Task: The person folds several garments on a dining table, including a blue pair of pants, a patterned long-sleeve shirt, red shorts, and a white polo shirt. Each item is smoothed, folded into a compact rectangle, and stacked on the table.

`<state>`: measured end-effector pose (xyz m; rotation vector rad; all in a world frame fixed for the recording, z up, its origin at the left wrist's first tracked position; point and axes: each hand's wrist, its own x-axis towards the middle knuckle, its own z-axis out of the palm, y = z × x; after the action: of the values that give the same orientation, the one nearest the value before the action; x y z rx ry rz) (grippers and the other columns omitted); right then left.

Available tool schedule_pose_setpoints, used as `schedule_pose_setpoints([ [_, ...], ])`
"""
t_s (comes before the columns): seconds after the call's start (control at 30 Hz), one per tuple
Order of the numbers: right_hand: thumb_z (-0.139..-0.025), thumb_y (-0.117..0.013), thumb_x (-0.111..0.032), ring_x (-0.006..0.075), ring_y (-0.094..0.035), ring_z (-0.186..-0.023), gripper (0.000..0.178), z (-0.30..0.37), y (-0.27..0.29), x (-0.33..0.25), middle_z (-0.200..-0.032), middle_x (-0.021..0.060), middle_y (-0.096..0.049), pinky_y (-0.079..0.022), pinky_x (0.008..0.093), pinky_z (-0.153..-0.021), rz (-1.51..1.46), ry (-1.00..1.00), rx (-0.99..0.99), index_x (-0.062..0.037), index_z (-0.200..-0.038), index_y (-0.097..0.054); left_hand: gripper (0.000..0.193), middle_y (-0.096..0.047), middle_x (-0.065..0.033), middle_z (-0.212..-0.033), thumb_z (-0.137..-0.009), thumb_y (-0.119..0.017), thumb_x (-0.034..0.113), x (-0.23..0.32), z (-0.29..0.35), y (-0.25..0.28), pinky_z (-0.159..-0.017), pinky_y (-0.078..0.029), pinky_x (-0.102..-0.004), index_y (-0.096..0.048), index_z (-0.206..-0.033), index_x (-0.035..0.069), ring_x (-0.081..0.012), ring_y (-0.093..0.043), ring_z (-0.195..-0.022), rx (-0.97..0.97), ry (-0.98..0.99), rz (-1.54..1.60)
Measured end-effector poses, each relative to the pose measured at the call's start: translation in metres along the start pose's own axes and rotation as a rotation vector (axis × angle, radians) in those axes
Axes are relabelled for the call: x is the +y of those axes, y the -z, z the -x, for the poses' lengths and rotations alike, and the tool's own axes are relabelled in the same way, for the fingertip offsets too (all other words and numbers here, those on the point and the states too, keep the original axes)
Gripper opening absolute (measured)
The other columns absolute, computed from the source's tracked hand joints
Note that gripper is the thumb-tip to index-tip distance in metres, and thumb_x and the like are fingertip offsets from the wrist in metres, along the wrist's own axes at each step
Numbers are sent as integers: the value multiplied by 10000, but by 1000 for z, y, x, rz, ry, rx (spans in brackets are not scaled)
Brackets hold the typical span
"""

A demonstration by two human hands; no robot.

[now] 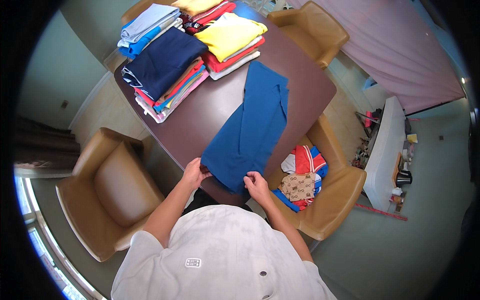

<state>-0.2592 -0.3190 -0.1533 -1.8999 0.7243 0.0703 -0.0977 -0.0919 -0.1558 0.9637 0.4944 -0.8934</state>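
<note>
Stretching over the table [311, 95], the blue garment [250, 130] was pinched at its near end between closed fingertips of left hand [195, 174] and right hand [257, 187], spaced apart seemingly to spread it; folded stacks [167, 62] were set beyond, probably for room

Upper body of the wearer, in a pale, near-white shirt [220, 240] with faint grey mottling; the short left sleeve [134, 255] and right sleeve [316, 280] leave the forearms [167, 215] bare. A small white rectangular label [193, 262] with a dark outline and dark marks lies left of a dark round button [263, 273]. The left hand [194, 174] and right hand [257, 186] are likewise bare
</note>
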Motion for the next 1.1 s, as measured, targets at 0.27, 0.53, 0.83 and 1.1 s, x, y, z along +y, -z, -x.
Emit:
schedule_pose_setpoints([
  [0.27,-877,-777,-326,263,-720,-685,402,-21,-18,13,-790,150,-730,-572,382,-691,290,-161,120,21,-1013,-627,231,-685,-79,-1005,-1001,-640,246,13,12,19,-741,-579,-401,-626,-1135,58,-192,-668,-860,107,0,-252],
  [0.53,-868,-753,-195,166,-666,-535,241,-31,-9,-14,-654,67,-663,-553,333,-542,103,-376,-7,-62,-804,-563,234,-702,-95,-905,-931,-661,143,8,3,-4,-641,-592,-341,-675,-1102,-17,-171,-682,-767,153,-168,-657],
  [0.83,-864,-718,-112,191,-653,-652,204,-7,-13,-26,-771,104,-640,-551,342,-546,-453,-396,-229,-78,-795,-529,226,-708,-136,-910,-870,-671,117,35,7,10,-704,-558,-384,-688,-1060,-4,-253,-688,-800,353,-423,-1051],
  [1.1,-863,-727,-166,140,-639,-655,214,7,-43,-50,-742,78,-659,-535,289,-578,-164,-132,-477,-45,-812,-558,404,-713,-147,-936,-874,-774,265,26,18,-21,-766,-565,-411,-663,-1150,-10,-284,-702,-813,-24,-614,-1240],
])
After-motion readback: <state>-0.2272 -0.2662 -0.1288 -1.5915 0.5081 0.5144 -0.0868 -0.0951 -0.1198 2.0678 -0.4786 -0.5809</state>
